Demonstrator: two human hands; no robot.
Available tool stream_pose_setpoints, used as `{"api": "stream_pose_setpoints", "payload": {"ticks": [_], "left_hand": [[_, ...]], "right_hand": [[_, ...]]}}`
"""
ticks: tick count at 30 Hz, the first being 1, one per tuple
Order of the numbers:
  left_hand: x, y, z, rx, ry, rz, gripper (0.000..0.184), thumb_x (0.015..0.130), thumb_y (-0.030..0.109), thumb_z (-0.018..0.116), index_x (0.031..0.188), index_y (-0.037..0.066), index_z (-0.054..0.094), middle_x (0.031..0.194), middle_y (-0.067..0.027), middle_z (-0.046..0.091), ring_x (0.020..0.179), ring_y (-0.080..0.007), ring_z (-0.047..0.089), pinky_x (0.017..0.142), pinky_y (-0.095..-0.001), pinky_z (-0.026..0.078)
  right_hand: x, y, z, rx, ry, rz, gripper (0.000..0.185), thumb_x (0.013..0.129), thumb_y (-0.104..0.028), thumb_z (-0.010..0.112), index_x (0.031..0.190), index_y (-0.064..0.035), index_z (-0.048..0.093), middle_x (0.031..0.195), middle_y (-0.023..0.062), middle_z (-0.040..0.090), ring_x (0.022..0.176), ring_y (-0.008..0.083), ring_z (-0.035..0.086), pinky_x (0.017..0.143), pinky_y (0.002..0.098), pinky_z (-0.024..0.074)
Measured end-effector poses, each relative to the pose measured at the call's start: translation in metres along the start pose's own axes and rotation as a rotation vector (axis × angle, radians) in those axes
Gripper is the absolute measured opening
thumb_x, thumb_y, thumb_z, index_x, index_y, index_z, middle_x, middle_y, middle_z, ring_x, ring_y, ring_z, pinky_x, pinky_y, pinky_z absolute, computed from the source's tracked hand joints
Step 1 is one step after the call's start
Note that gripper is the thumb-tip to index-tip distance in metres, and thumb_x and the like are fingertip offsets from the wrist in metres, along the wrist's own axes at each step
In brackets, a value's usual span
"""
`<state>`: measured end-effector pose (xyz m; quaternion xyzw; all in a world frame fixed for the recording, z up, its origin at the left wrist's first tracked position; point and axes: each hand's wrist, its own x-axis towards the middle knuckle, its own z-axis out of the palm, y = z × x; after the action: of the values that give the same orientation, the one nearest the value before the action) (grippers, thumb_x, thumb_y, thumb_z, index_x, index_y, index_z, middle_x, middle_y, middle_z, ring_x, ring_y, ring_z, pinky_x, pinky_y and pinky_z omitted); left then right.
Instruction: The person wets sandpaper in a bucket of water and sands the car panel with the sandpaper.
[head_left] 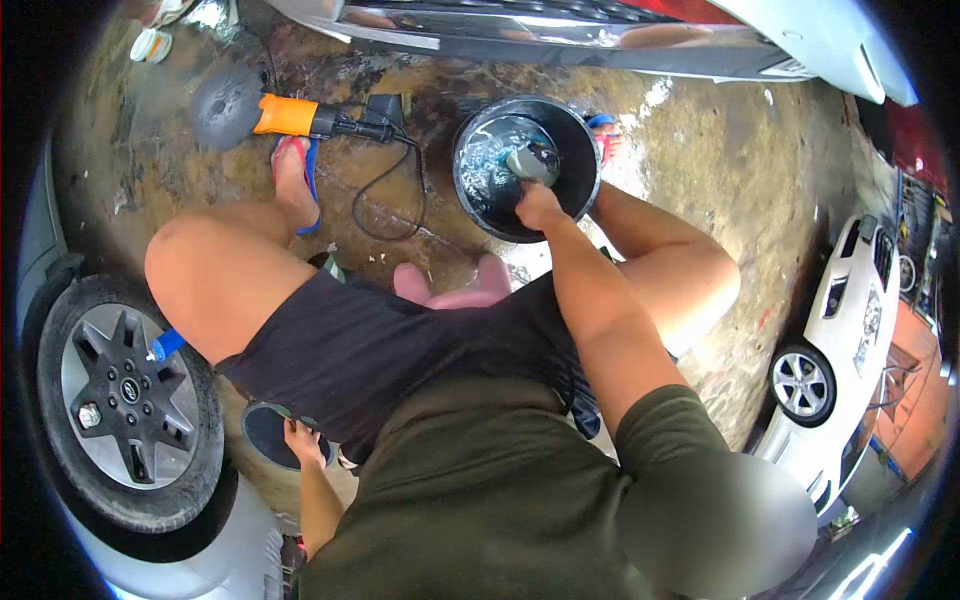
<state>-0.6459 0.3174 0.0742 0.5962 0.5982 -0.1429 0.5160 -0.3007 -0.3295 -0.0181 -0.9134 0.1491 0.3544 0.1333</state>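
Observation:
My right hand (540, 205) reaches down into a black bucket (585, 150) with water in it. Its fingers are closed, but what they hold is unclear. Just past them in the water is a pale, rounded object (522, 165) with a dark part beside it. Low at my left side, my left hand (305, 442) grips the edge of a dark round disc (268, 436); most of its fingers are hidden. An orange and black power tool (288, 115) with a round grey pad (225, 107) lies on the floor near my left foot.
A black cord (385, 235) loops over the wet, stained floor between my feet. A car bumper (560, 45) runs along the front. At the left is a car wheel (130, 390); a white car (840, 350) stands at the right. A small white tub (150, 46) sits far left.

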Motion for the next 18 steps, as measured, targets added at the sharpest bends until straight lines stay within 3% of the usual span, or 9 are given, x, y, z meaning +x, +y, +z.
{"api": "stream_pose_setpoints", "payload": {"ticks": [2,3,6,8,10,13,14,17,18], "left_hand": [[-0.005,0.004,0.003,0.006,0.064,0.037,0.022,0.106,0.022,0.054,0.116,0.005,0.064,0.091,-0.0026,0.065,0.076,-0.0134,0.061,0.068,-0.0284,0.052],[-0.003,0.004,0.001,-0.027,0.19,0.029,0.022,0.106,0.022,0.055,0.116,0.005,0.064,0.092,-0.0034,0.066,0.073,-0.0139,0.061,0.067,-0.0282,0.052],[0.001,0.003,-0.007,-0.157,0.544,0.008,0.025,0.104,0.025,0.06,0.121,0.006,0.064,0.094,-0.0076,0.067,0.063,-0.0167,0.06,0.061,-0.0278,0.052],[-0.009,0.011,-0.01,-0.098,0.442,-0.109,0.032,0.103,0.028,0.062,0.127,0.007,0.062,0.093,-0.0067,0.067,0.063,-0.0159,0.06,0.06,-0.0273,0.05],[-0.022,0.021,-0.002,-0.095,0.3,-0.182,0.038,0.1,0.029,0.065,0.132,0.009,0.059,0.095,-0.0034,0.066,0.066,-0.012,0.059,0.059,-0.0264,0.048],[-0.04,0.041,0.017,0.061,0.195,-0.08,0.036,0.098,0.023,0.063,0.131,0.011,0.059,0.1,-0.0031,0.066,0.074,-0.0111,0.06,0.058,-0.0259,0.046],[-0.047,0.053,0.025,0.061,0.109,-0.056,0.036,0.097,0.012,0.055,0.133,0.007,0.057,0.109,-0.0054,0.066,0.088,-0.0156,0.064,0.067,-0.0297,0.051],[-0.044,0.065,0.034,-0.013,0.057,0.228,0.038,0.095,0.003,0.052,0.133,0.002,0.057,0.115,-0.0083,0.067,0.1,-0.0216,0.066,0.082,-0.0337,0.054],[-0.054,0.082,0.039,-0.047,-0.012,0.318,0.036,0.096,0.003,0.058,0.132,-0.003,0.057,0.123,-0.0109,0.067,0.111,-0.0242,0.066,0.097,-0.0371,0.052]], "right_hand": [[-0.014,-0.007,-0.029,0.067,0.14,0.006,0.041,0.082,-0.016,0.065,0.118,0.0032,0.066,0.124,0.0297,0.065,0.121,0.0442,0.061,0.105,0.0477,0.0493],[-0.013,-0.009,-0.033,0.222,0.276,0.141,0.039,0.08,-0.009,0.067,0.116,0.0046,0.066,0.12,0.0284,0.065,0.116,0.0458,0.063,0.103,0.0481,0.0506],[-0.021,-0.011,-0.049,0.12,0.533,0.116,0.043,0.078,-0.012,0.075,0.118,-0.0021,0.067,0.131,0.021,0.058,0.123,0.0401,0.058,0.103,0.0482,0.0494],[-0.035,-0.028,-0.061,-0.094,0.543,0.012,0.054,0.075,-0.018,0.084,0.124,-0.0054,0.064,0.14,0.0159,0.052,0.129,0.0345,0.055,0.103,0.0457,0.0483],[-0.026,-0.045,-0.051,-0.161,0.363,-0.174,0.06,0.075,-0.016,0.083,0.13,-0.0086,0.061,0.142,0.0131,0.052,0.131,0.0335,0.052,0.104,0.0463,0.0468],[-0.014,-0.07,-0.04,-0.14,0.149,-0.459,0.064,0.08,-0.015,0.078,0.141,-0.0123,0.056,0.151,0.0093,0.049,0.137,0.0345,0.049,0.109,0.047,0.0446],[-0.01,-0.077,-0.037,-0.155,0.095,-0.437,0.052,0.087,-0.016,0.07,0.138,-0.0145,0.06,0.15,0.0098,0.051,0.138,0.0324,0.049,0.111,0.0492,0.0444],[0.011,-0.074,-0.034,-0.447,0.028,-0.441,0.04,0.093,-0.02,0.065,0.132,-0.0163,0.066,0.147,0.0102,0.055,0.139,0.0324,0.048,0.111,0.0513,0.0438],[0.011,-0.07,-0.039,-0.501,0.031,-0.417,0.035,0.1,-0.021,0.051,0.127,-0.0171,0.072,0.143,0.0087,0.06,0.138,0.0308,0.05,0.111,0.0496,0.0414]]}}
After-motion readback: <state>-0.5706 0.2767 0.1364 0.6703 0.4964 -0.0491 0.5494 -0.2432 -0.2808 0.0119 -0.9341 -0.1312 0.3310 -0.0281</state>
